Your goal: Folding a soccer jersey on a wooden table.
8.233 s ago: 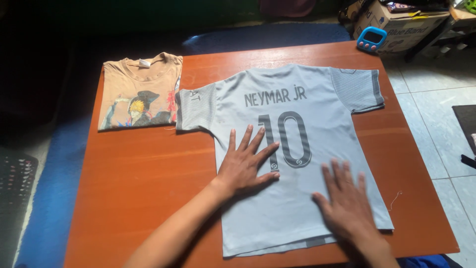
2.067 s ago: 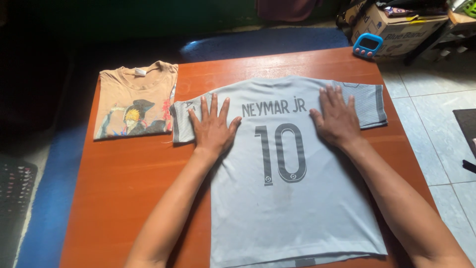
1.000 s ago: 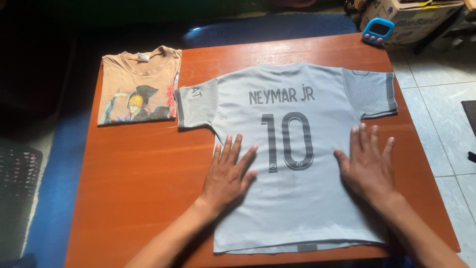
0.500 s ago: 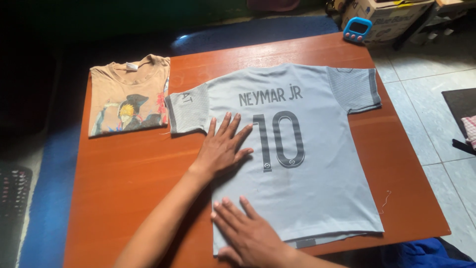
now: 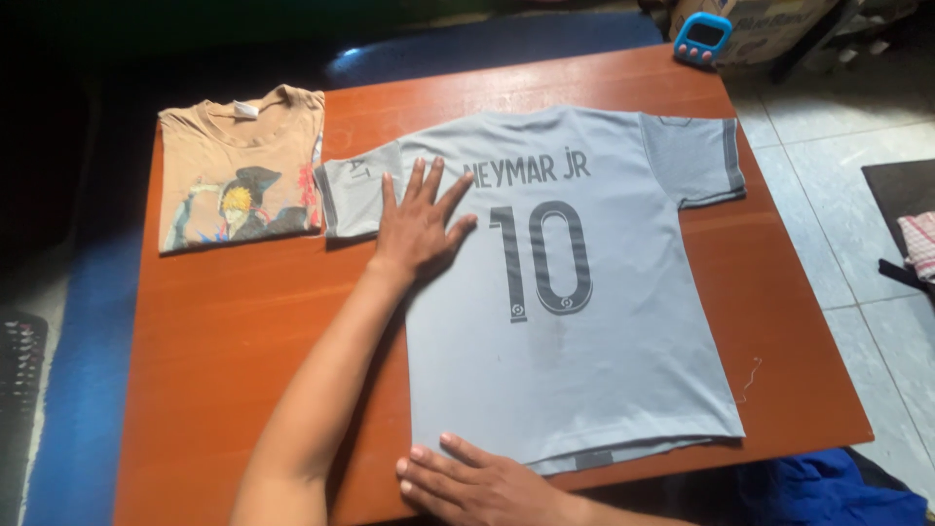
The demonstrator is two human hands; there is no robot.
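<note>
A light grey short-sleeved jersey (image 5: 623, 321) lies flat, back side up, on an orange-brown wooden table (image 5: 234, 331). Dark lettering and a large number are printed on it. My left hand (image 5: 417, 222) rests palm down, fingers spread, on the jersey's left shoulder area beside the left sleeve. My right hand (image 5: 477, 482) lies flat at the jersey's bottom left corner, fingers pointing left over the hem and the table. Neither hand grips anything.
A folded tan T-shirt (image 5: 239, 166) with a cartoon print lies at the table's far left. A small blue digital timer (image 5: 703, 37) sits at the far right corner. A cardboard box, tiled floor and blue cloth (image 5: 838, 492) lie to the right.
My left hand slid up from mid-jersey toward the left shoulder. My right hand moved down to the bottom left corner of the hem. The view shifted slightly.
</note>
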